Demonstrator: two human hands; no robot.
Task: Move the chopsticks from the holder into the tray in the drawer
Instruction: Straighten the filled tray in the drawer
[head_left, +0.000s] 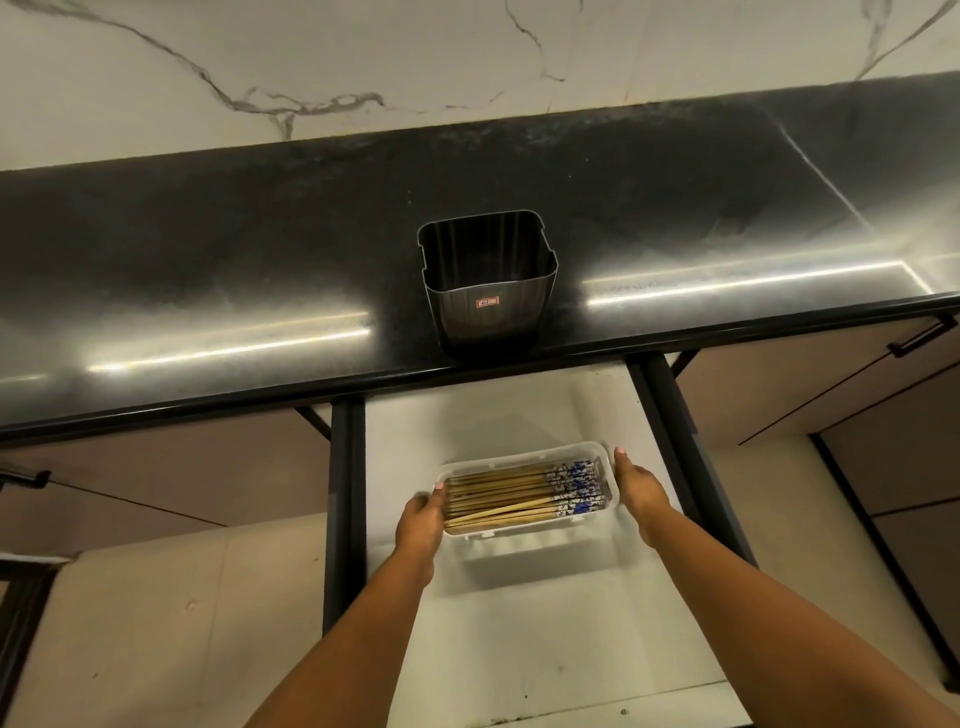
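Chopsticks (524, 492) in tray (519, 531) — hands at ends

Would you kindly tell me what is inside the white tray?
The tray holds a bundle of chopsticks lying lengthwise, patterned ends right. Its floor beneath them is covered.

Worn on the head, looking forward and steeply down from above a black countertop (260, 249) and an open drawer (519, 415) beneath it. Wide-angle, so bowing the counter edge and taking in the marble wall (363, 52) at the top and both forearms rising from the bottom edge. Close enough to show the left hand (418, 525) and right hand (641, 488) at arm's reach near frame centre; only one view, so no overlap with another.
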